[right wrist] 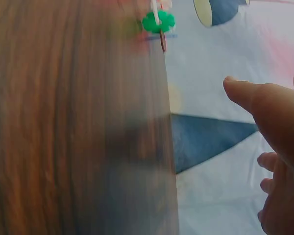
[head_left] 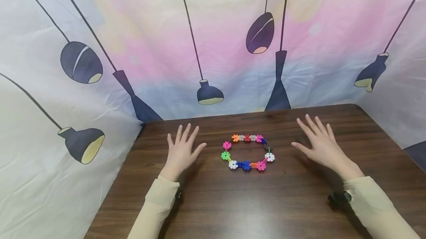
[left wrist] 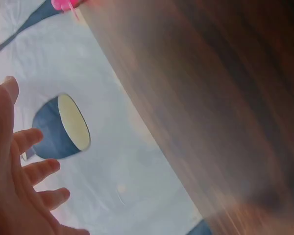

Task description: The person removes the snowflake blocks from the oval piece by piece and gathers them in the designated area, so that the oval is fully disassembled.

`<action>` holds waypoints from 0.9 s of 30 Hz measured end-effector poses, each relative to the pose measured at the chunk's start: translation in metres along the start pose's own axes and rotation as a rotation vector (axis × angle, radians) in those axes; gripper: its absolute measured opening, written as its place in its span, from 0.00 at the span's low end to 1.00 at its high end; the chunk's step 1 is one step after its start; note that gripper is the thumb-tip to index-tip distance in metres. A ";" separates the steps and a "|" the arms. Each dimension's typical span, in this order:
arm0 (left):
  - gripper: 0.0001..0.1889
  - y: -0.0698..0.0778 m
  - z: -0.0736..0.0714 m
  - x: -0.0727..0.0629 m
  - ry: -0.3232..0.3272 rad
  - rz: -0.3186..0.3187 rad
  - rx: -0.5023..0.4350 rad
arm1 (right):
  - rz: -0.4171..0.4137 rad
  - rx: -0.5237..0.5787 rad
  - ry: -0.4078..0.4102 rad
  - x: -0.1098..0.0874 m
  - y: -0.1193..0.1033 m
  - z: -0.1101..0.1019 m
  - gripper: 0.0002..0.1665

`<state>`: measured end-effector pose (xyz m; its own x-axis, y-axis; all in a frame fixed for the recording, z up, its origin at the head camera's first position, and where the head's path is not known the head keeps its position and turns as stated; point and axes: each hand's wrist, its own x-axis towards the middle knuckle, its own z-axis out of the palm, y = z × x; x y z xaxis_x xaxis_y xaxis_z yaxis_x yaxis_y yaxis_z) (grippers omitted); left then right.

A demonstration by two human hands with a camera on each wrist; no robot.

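On the brown table lies a closed ring of linked plastic snowflake discs in pink, green, white, blue, orange, red and other colours. My left hand is spread to the left of the ring, fingers apart, holding nothing. To the right of the ring, my right hand is likewise spread with nothing in it. In the left wrist view the left hand's fingers show at the left edge, and a pink disc peeks in at the top. A green disc appears at the top of the right wrist view.
The wooden table reaches back to a hanging cloth printed with dark lamps, which also covers both sides. Dark wrist-worn devices, such as the one by the right sleeve, sit under the cuffs.
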<state>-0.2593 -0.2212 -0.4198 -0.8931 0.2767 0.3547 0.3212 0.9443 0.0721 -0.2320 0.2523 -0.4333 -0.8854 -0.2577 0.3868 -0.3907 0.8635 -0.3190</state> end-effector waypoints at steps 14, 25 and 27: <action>0.36 0.046 0.009 0.002 0.026 0.219 -0.063 | -0.104 0.152 -0.114 0.007 -0.050 0.018 0.43; 0.36 0.083 0.015 -0.002 -0.069 0.336 -0.108 | -0.161 0.181 -0.191 0.004 -0.080 0.037 0.36; 0.35 0.089 0.014 -0.003 -0.072 0.367 -0.109 | -0.185 0.181 -0.199 0.003 -0.084 0.041 0.34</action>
<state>-0.2329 -0.1352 -0.4275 -0.7310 0.6083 0.3093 0.6517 0.7566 0.0523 -0.2123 0.1613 -0.4403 -0.8202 -0.4981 0.2814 -0.5721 0.7077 -0.4146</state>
